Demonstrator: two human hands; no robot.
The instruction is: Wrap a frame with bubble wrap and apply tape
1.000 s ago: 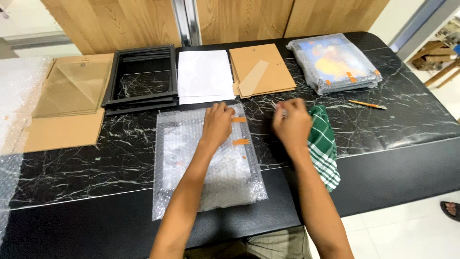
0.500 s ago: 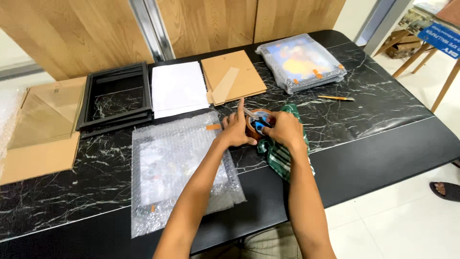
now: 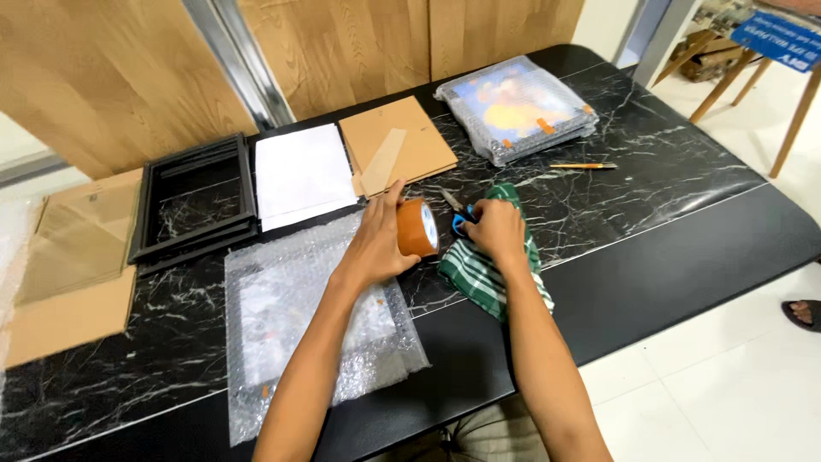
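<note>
Both hands now apart, tape roll (image 3: 417, 228) upright.

1. Black marble-patterned table (image 3: 667, 184).
2. Lying on it: bubble-wrapped frame (image 3: 316, 325), black frames (image 3: 198, 205) (stacked), white paper (image 3: 301, 171), brown backing boards (image 3: 402, 145), wrapped picture (image 3: 517, 107), pencil (image 3: 583, 166), green checked cloth (image 3: 487, 274).

Glossy marble table (image 3: 650, 184), checked cloth (image 3: 487, 274), bubble-wrap (image 3: 291, 316)

Left arm: bare, stretched forward and angled slightly toward the right arm.
Left hand (image 3: 376, 244): fingers curled closed in a grip, thumb raised.
Right arm: bare, extended forward, close beside the left.
Right hand (image 3: 494, 231): knuckles up, fingers bent closed, just beside the left hand.
</note>
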